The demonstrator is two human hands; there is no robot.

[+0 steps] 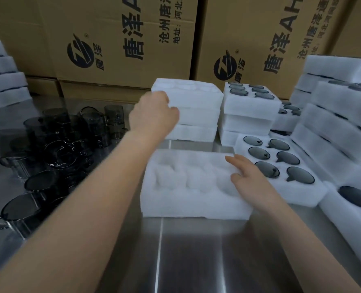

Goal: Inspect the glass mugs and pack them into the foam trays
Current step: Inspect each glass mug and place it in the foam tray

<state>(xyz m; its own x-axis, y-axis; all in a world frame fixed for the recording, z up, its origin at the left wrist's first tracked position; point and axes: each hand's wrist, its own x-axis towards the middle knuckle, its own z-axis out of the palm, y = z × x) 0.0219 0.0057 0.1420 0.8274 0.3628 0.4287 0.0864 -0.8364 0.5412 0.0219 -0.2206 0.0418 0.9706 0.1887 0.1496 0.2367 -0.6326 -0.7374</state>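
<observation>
An empty white foam tray (181, 199) with several round pockets lies on the steel table in front of me. My right hand (247, 180) rests on its right side with straight fingers. My left hand (154, 115) reaches to a stack of empty foam trays (196, 106) behind it, fingers curled on the left edge of the top tray. Several dark smoked-glass mugs (55, 142) stand and lie bunched at the left of the table.
Foam trays filled with mugs (281, 166) lie at the right, with more filled stacks (249, 102) behind and at the far right (340, 115). More foam stacks (4, 81) sit at the far left. Printed cardboard cartons (122, 39) wall off the back.
</observation>
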